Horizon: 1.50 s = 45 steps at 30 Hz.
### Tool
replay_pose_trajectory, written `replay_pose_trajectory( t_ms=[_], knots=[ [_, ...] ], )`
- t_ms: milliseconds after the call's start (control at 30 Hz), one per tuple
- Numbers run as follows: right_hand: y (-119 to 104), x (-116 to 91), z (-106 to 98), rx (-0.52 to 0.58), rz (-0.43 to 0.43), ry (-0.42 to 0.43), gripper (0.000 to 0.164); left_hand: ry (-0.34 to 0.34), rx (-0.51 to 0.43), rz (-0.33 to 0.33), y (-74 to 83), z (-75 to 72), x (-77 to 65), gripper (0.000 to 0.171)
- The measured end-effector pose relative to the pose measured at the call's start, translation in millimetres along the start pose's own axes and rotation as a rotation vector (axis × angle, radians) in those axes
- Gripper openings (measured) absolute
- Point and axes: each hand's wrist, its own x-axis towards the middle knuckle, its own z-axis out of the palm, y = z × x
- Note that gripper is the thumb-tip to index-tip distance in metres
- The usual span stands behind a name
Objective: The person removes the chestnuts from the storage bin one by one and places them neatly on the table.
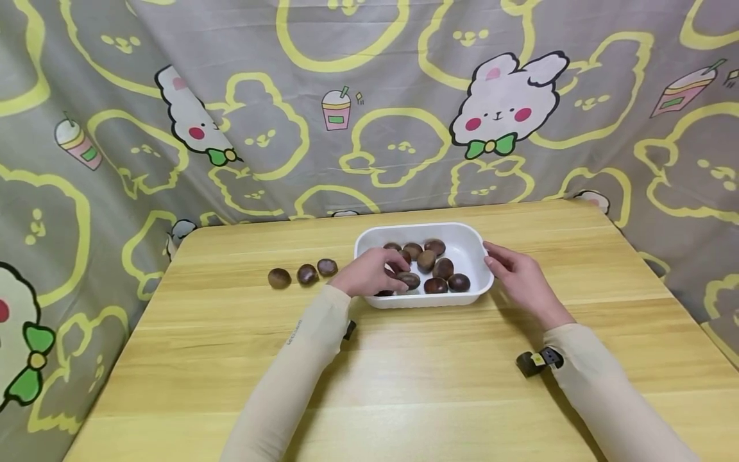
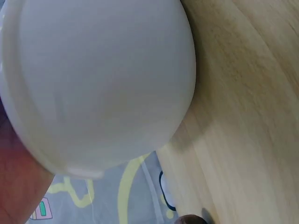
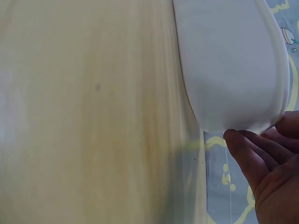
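Observation:
A white plastic tray (image 1: 470,250) holding several brown chestnuts (image 1: 458,282) stands on the table. My left hand (image 1: 369,273) reaches over the tray's left end, thumb and fingers bent about a chestnut (image 1: 410,281) inside it. The left wrist view shows mostly the tray's outer wall (image 2: 103,84), so those fingertips are hidden there. At the opposite end, my right hand (image 1: 519,276) grips the tray's rim, thumb on the near side. In the right wrist view its fingers (image 3: 243,156) bend up against the tray's end wall (image 3: 229,70).
Three more chestnuts (image 1: 307,274) lie in a loose row on the wooden table (image 1: 404,372), left of the tray. Behind the table's back edge hangs a grey curtain (image 1: 404,83) with cartoon prints, which also runs along both sides.

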Motion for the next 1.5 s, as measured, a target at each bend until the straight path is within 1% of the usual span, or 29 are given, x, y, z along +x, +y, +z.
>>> replay_pose_trajectory(
  t_ms=[133, 267, 433, 567, 667, 1000, 1200, 1333, 1500],
  knots=[
    [0, 0, -1, -0.009, 0.007, 0.006, 0.047, 0.102, -0.048, 0.037, -0.1, -9.8, -7.2, 0.025],
    [1, -1, 1, -0.009, 0.008, -0.003, 0.047, 0.183, -0.143, 0.045, -1.7, -23.7, -22.5, 0.021],
    [1, -3, 3, 0.001, 0.010, -0.006, 0.047, 0.237, -0.226, 0.023, -7.0, -39.8, -44.8, 0.019],
    [0, -2, 3, 0.005, 0.012, -0.003, 0.047, 0.294, -0.244, -0.006, -13.9, -50.0, -60.8, 0.019],
    [0, -1, 3, 0.002, 0.016, -0.009, 0.047, 0.319, -0.239, -0.033, -19.8, -54.0, -72.2, 0.019],
    [0, -1, 0, -0.011, 0.007, -0.008, 0.047, 0.338, -0.170, -0.143, -37.6, -53.5, -102.0, 0.023],
    [0, 0, 0, -0.005, 0.010, -0.009, 0.047, 0.293, -0.117, -0.205, -46.6, -51.1, -117.3, 0.027],
    [-1, 0, 1, 0.010, 0.011, -0.018, 0.048, 0.265, -0.088, -0.210, -52.3, -48.8, -124.1, 0.026],
    [0, 0, 1, 0.013, 0.014, -0.016, 0.048, 0.233, -0.067, -0.205, -57.6, -46.5, -124.4, 0.026]
  ],
)
